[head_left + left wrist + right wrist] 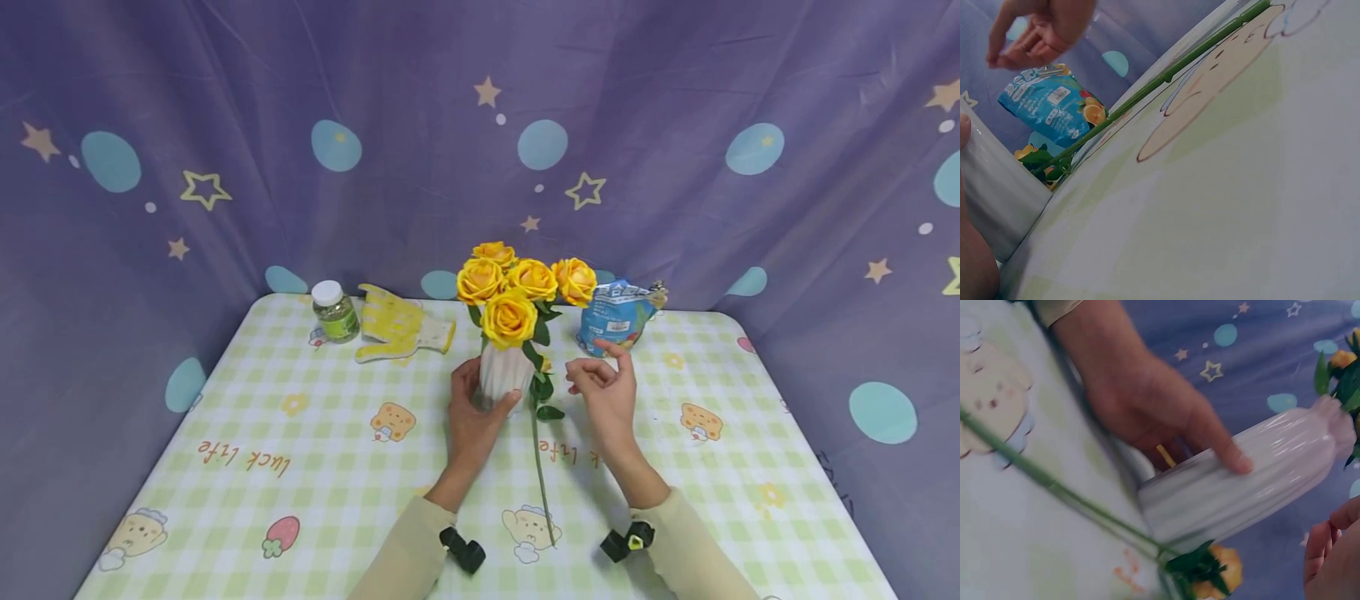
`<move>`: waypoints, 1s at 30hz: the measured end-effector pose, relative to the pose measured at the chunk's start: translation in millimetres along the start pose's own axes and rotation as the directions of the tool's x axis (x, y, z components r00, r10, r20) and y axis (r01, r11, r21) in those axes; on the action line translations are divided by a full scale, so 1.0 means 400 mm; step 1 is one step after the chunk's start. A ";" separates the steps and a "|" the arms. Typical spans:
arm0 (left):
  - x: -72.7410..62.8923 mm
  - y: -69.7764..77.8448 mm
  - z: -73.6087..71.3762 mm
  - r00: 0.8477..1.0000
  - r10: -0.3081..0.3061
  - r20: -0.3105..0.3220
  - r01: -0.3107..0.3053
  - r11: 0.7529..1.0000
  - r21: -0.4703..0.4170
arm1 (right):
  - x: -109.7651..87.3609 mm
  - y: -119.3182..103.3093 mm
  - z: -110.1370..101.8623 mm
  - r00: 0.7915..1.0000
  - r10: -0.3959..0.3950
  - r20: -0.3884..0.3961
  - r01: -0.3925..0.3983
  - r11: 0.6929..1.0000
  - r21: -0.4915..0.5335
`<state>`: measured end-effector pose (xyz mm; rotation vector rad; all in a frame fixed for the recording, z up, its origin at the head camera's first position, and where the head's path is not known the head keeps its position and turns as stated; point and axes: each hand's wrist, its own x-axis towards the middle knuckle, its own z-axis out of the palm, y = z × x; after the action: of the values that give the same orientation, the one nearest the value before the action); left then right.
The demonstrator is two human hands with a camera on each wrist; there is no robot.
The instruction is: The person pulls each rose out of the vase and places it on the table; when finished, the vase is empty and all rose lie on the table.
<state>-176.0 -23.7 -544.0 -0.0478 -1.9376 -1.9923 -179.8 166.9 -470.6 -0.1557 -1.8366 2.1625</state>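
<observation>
A white ribbed vase (501,375) stands upright near the middle of the table with several yellow roses (510,318) in its mouth. My left hand (474,421) grips its lower body from the left, the thumb across the front, as the right wrist view also shows. Beside the vase's right side lies a single rose (1225,569), its long green stem (542,483) stretching along the tabletop toward me. My right hand (609,404) hovers to the right of the vase, apart from it, fingers loosely bent and holding nothing.
At the back left are a jar with a white lid (335,312) and a yellow-and-white glove (401,327). A blue pouch (615,321) stands behind my right hand. The table has a checked cloth (322,508), and a purple curtain (420,83) hangs behind its back edge.
</observation>
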 end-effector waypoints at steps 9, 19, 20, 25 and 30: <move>-0.001 -0.005 0.000 1.000 -0.006 -0.006 0.006 1.000 0.010 | -0.018 -0.070 0.019 0.991 -0.136 -0.010 0.136 0.979 0.150; 0.002 -0.006 0.002 1.000 -0.017 -0.004 0.017 1.000 0.006 | -0.019 -0.114 0.038 0.968 -0.242 -0.065 0.250 0.926 0.284; 0.002 -0.006 0.002 1.000 -0.018 -0.004 0.018 1.000 0.005 | -0.019 -0.118 0.040 0.965 -0.253 -0.073 0.263 0.917 0.299; 0.001 -0.003 0.001 1.000 -0.019 -0.003 0.019 1.000 0.007 | -0.018 -0.129 0.051 0.946 -0.296 -0.131 0.324 0.870 0.372; -0.001 0.002 0.000 1.000 -0.021 -0.001 0.021 1.000 0.005 | -0.017 -0.129 0.067 0.920 -0.336 -0.201 0.391 0.817 0.424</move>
<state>-175.3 -23.7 -543.4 -0.0252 -1.9508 -2.0006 -172.6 146.8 -416.0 0.1609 -1.1292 2.1746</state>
